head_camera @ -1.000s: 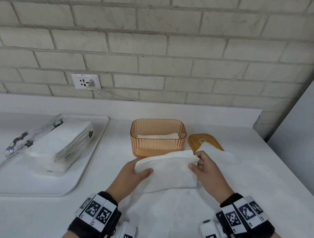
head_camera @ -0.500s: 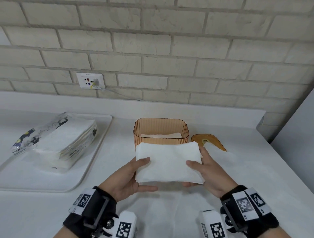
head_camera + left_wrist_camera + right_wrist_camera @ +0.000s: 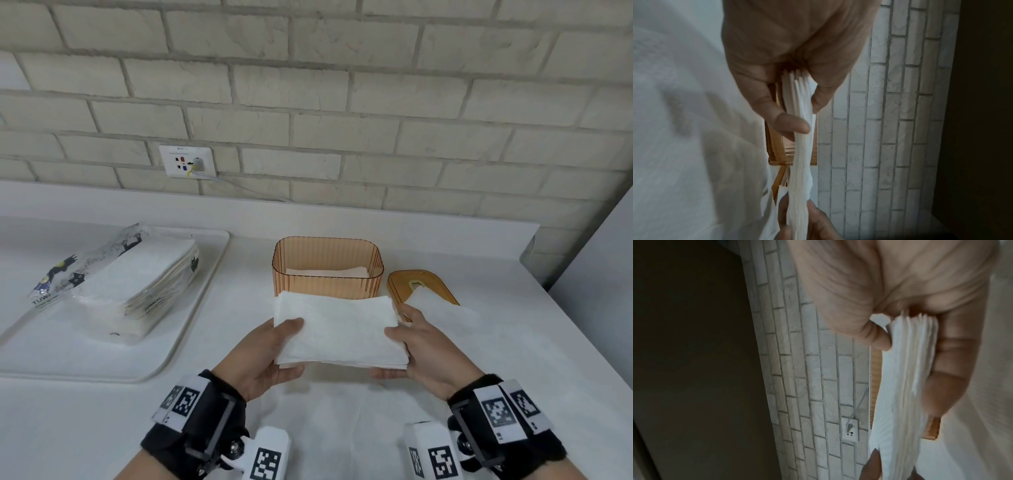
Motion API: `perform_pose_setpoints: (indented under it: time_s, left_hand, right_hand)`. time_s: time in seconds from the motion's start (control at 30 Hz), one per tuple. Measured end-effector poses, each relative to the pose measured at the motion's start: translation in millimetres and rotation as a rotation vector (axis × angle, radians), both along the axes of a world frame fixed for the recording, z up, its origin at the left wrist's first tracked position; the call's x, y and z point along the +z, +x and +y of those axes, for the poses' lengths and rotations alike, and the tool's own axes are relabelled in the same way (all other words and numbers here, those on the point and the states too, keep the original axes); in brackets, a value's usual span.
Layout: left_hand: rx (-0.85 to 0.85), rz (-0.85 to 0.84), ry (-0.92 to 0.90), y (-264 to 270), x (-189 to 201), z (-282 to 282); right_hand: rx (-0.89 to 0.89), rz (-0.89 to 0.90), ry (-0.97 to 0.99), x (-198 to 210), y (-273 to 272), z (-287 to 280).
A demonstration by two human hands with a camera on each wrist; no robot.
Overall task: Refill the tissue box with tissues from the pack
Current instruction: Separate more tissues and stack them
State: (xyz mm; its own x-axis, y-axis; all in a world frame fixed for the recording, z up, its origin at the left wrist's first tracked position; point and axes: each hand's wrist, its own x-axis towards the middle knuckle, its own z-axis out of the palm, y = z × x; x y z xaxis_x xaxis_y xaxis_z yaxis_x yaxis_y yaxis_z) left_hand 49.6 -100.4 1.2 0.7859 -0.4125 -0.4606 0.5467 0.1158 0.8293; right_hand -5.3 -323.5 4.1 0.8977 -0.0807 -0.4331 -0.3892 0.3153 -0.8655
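Thumbs lie on top and fingers curl beneath a flat, squared-off stack of white tissues (image 3: 337, 330): the left hand (image 3: 263, 356) pinches its left edge, the right hand (image 3: 423, 349) its right edge. From the wrist views the stack shows as many thin layered sheets, edges slightly fanned. It is held level just in front of the ribbed, translucent orange tissue box (image 3: 327, 270), which already has some tissues lying low inside. The box's lid (image 3: 419, 284) lies right of it; the opened tissue pack (image 3: 116, 277) sits well left of the box on a white tray (image 3: 191, 329).
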Motion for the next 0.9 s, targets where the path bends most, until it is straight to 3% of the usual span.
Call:
perform_pose_setpoints:
  time_s: [0.13, 0.27, 0.47, 0.7, 0.9]
  left_hand:
    - [0.005, -0.031, 0.03, -3.3, 3.1, -1.4]
    - [0.013, -0.099, 0.048, -3.5, 5.9, 1.6]
    - [-0.008, -0.045, 0.047, -11.0, 9.1, -0.3]
    - [0.042, -0.071, 0.097, -2.2, 6.6, 3.7]
    - [0.198, -0.191, 0.046, 11.8, 16.8, 11.4]
  right_hand:
    - [0.116, 0.036, -0.018, 2.2, 0.2, 3.1]
    - [0.112, 0.027, 0.009, 7.7, 1.9, -1.2]
    - [0.215, 0.028, -0.044, 11.0, -0.5, 1.8]
    - [0.189, -0.019, -0.216, 14.7, 3.6, 1.8]
    - [0.103, -0.154, -0.29, 55.3, 23.8, -11.1]
